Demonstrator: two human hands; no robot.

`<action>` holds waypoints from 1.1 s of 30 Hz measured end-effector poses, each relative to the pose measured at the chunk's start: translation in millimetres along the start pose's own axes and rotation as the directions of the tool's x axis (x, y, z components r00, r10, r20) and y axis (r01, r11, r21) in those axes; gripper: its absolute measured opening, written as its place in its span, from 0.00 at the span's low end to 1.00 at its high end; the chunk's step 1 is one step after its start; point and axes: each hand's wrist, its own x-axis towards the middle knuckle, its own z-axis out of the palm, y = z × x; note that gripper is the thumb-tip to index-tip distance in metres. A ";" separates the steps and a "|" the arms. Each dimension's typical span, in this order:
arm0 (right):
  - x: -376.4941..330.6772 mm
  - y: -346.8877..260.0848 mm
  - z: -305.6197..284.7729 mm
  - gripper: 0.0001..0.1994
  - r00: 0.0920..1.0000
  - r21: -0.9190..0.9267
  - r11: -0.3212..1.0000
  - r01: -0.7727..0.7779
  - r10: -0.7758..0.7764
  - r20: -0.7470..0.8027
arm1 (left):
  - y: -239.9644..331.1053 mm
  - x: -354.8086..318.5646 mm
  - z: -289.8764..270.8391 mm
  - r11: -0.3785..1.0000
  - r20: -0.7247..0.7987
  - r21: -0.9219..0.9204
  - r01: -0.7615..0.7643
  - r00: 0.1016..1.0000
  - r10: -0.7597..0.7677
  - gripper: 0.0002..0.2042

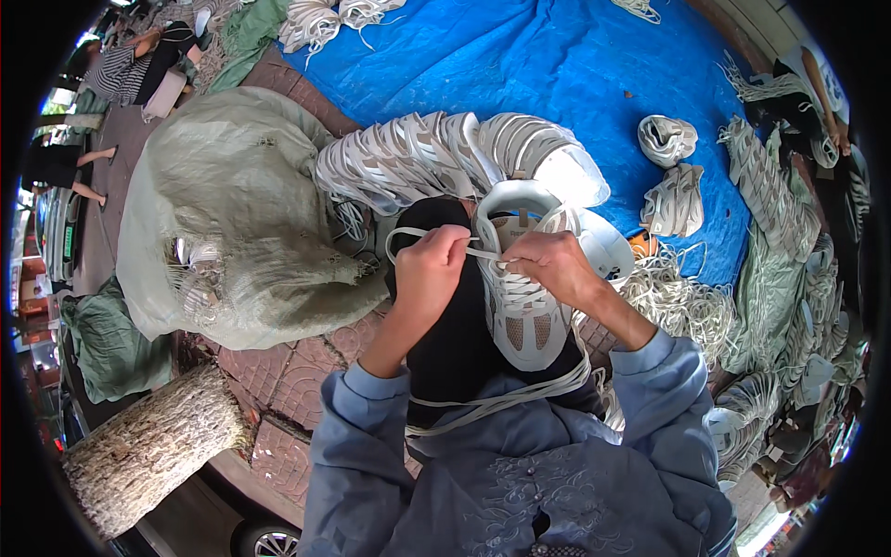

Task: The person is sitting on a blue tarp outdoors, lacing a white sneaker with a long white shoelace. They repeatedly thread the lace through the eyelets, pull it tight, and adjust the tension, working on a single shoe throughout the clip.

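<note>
A white and beige shoe upper (527,314) rests on my lap, its toe toward me and its collar away. White lacing crosses its front below the tongue (516,232). With closed fingers, my left hand (433,265) pinches a white shoelace (393,243) just left of the eyelets; the lace loops out beyond that hand. My right hand (554,266) bends over the right side of the lacing, fingers closed on lace by the eyelets. Its fingertips are partly hidden. More long white laces (501,401) lie across my lap.
Stacked shoe uppers (408,162) stand beyond my knees on a blue tarp (548,56). A large woven sack (232,176) sits at left, near a tree trunk (158,446). Loose laces (682,306) pile up at right. Other people (821,93) are at the far edges.
</note>
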 end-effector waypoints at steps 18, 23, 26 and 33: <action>-13.3 9.1 -16.2 0.09 0.976 0.252 0.962 -0.102 0.145 -0.160 | 19.3 -0.7 25.8 0.738 0.318 0.446 -0.506 0.860 0.398 0.11; -21.2 14.8 -48.7 0.09 0.943 0.113 0.948 -0.297 0.310 -0.125 | 31.0 10.5 30.8 0.625 0.521 0.507 -0.594 0.788 0.328 0.09; -28.3 23.2 -60.3 0.08 0.963 -0.061 0.962 -0.265 0.260 -0.070 | 43.4 32.9 21.2 0.786 0.672 0.380 -0.488 0.729 0.128 0.07; -29.1 27.8 -56.2 0.09 1.000 -0.290 0.957 0.012 -0.017 -0.015 | 46.4 62.1 19.2 0.822 0.821 0.413 -0.393 0.550 -0.150 0.07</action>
